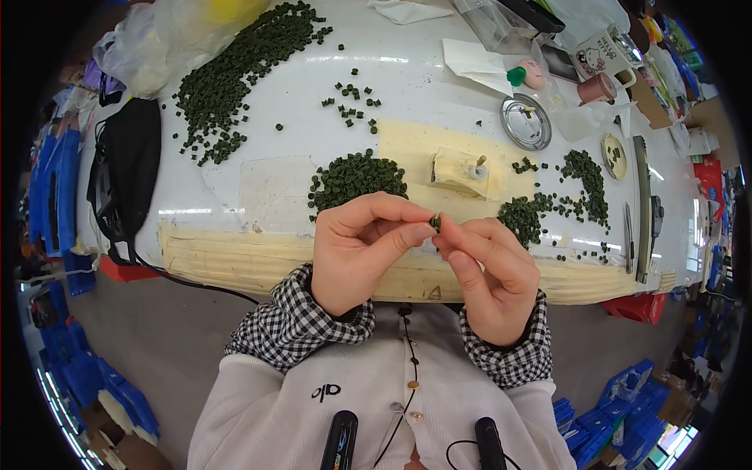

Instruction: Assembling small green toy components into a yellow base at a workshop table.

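Observation:
In front of me, above the table's near edge, my left hand [364, 247] pinches a small dark green part [435, 222] between thumb and index finger. It looks like a short ribbed cylinder. My right hand [495, 270] meets it from the other side, its fingers closed and their tips on the part; anything else in them is hidden. Just beyond my left hand lies a heap of like green parts [358, 182]. Another heap [523, 219] lies beyond my right hand. Between them a tape-covered block with a small metal post [460, 172] sits on a beige taped sheet [407, 145].
A large pile of green parts [243, 66] spreads at the far left, near a black bag [125, 172]. To the right stand a round metal lid [526, 122], a small dish [614, 157], a pink cup [597, 88] and a white mug [601, 55]. Tweezers [628, 235] lie rightmost.

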`<state>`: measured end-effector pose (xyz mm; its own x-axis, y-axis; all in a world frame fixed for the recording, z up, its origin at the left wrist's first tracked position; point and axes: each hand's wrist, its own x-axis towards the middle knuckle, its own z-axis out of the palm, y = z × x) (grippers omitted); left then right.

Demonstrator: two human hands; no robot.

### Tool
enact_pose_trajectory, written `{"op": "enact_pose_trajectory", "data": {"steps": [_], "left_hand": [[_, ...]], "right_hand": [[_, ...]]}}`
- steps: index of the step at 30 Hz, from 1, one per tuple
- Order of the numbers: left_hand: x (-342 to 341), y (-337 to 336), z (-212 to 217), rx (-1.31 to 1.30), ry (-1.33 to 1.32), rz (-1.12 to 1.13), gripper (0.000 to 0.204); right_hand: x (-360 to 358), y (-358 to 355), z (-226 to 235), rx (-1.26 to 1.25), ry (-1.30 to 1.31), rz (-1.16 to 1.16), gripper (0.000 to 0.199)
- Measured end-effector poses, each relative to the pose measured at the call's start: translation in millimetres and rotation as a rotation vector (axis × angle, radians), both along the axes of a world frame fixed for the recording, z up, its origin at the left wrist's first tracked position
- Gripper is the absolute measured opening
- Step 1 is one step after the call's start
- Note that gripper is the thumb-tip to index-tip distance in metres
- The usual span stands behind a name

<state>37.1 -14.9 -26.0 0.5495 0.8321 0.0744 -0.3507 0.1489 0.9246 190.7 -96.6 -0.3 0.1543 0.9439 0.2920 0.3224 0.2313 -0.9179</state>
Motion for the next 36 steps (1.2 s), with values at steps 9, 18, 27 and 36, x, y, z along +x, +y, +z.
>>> {"op": "enact_pose_trajectory", "data": {"steps": [9,18,27,36], "left_hand": [[-1.3,1.3,-6.6,0.074,-0.037,-0.008,0.015],[-1.6,2.1,-4.7,0.167,-0.002,-0.004,0.016],[-1.8,2.5,-4.5,0.155,-0.050,-0.029,0.018],[-0.1,0.1,-3.4,0.106,-0.097,-0.023,0.019]], "right_hand": [[2.4,0.5,-1.8,0.008,0.007,0.023,0.031],[7.0,0.5,-0.7,0.041,-0.084,0.046,0.031],[5.9,-0.5,-4.5,0.064,0.001,0.060,0.031],[6.5,-1.2,-6.6,0.056,0.058,0.079,0.032]]}}
